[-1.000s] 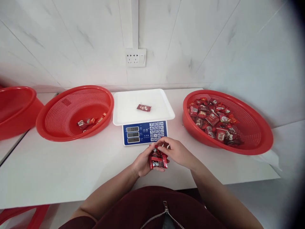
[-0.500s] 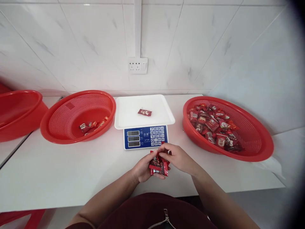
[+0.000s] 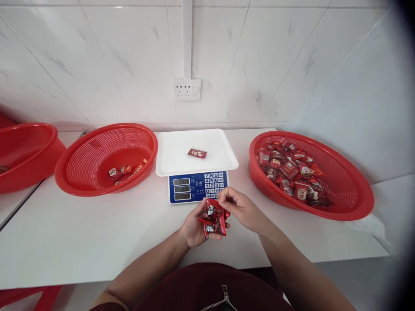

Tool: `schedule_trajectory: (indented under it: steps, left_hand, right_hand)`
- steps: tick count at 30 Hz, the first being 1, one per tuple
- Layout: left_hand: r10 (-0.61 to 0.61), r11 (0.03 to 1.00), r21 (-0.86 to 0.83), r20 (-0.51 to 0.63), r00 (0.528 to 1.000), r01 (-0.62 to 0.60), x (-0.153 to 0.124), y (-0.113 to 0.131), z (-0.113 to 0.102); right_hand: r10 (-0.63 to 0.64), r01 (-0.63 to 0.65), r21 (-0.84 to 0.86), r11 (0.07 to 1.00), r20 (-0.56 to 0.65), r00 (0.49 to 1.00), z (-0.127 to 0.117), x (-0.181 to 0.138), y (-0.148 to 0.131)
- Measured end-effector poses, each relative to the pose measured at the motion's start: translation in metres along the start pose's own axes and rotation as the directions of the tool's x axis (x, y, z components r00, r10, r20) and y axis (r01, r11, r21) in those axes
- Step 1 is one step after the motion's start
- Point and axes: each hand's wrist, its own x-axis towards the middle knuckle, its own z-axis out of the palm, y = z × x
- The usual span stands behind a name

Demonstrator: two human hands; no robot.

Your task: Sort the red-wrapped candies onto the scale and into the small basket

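My left hand [image 3: 192,229] is cupped palm up in front of the scale, holding a small pile of red wrapped candies [image 3: 212,218]. My right hand [image 3: 240,208] pinches at the top right of that pile with fingers closed on one red wrapper. The white tray [image 3: 175,151] of the blue-faced electronic scale [image 3: 197,186] carries a single red candy [image 3: 196,153]. On the right, a red mesh basket [image 3: 350,198] is filled with several red candies [image 3: 290,169].
A red mesh basket [image 3: 97,147] left of the scale holds a few candies [image 3: 121,170]. Another red basin [image 3: 26,151] sits at the far left edge. A wall socket [image 3: 187,89] is behind the scale. The white table's front edge runs just below my hands.
My right hand has lifted slightly up and to the right off the pile, fingers pinched on a wrapper. My left hand has opened a little, showing more of the candies.
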Motion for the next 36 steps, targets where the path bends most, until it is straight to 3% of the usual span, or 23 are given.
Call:
schedule_trajectory:
  steps: [4, 6, 9, 12, 15, 19, 23, 30, 36]
  left_hand:
    - [0.004, 1.0, 0.014, -0.022, 1.0, -0.004, 0.002, 0.0, -0.002]
    - [0.033, 0.999, 0.015, -0.048, 0.998, -0.032, 0.002, 0.0, -0.002]
    - [0.064, 0.998, 0.013, -0.05, 0.997, -0.063, 0.002, -0.001, -0.002]
    - [0.063, 0.998, 0.008, -0.048, 0.997, -0.063, 0.002, 0.0, -0.002]
    - [0.097, 0.995, -0.009, -0.057, 0.994, -0.097, 0.002, 0.002, -0.004]
    - [0.108, 0.993, -0.044, -0.034, 0.994, -0.109, 0.003, 0.005, -0.005]
    - [0.093, 0.993, -0.073, -0.041, 0.995, -0.095, 0.001, 0.008, -0.002]
    - [0.169, 0.982, -0.075, -0.079, 0.982, -0.175, -0.005, 0.016, 0.006]
    - [0.202, 0.978, -0.031, -0.072, 0.977, -0.205, -0.002, 0.01, 0.005]
  right_hand:
    - [-0.059, 0.065, 0.09, 0.994, -0.069, 0.996, -0.003, 0.007, -0.002]
    - [-0.059, 0.09, 0.196, 0.976, -0.161, 0.985, -0.006, 0.017, -0.002]
    - [-0.025, 0.155, 0.342, 0.927, -0.356, 0.934, -0.013, 0.037, -0.004]
    - [-0.011, 0.163, 0.323, 0.932, -0.424, 0.906, -0.019, 0.05, -0.007]
    - [-0.023, 0.066, 0.122, 0.99, -0.332, 0.943, -0.019, 0.042, -0.004]
    - [-0.018, -0.009, -0.133, 0.991, -0.201, 0.979, -0.012, 0.018, 0.005]
    - [-0.059, 0.019, -0.204, 0.979, -0.191, 0.98, -0.009, 0.001, 0.011]
    - [-0.206, 0.114, -0.397, 0.911, -0.198, 0.958, -0.006, -0.024, 0.016]
    - [-0.252, 0.166, -0.574, 0.802, -0.073, 0.965, 0.008, -0.027, 0.024]
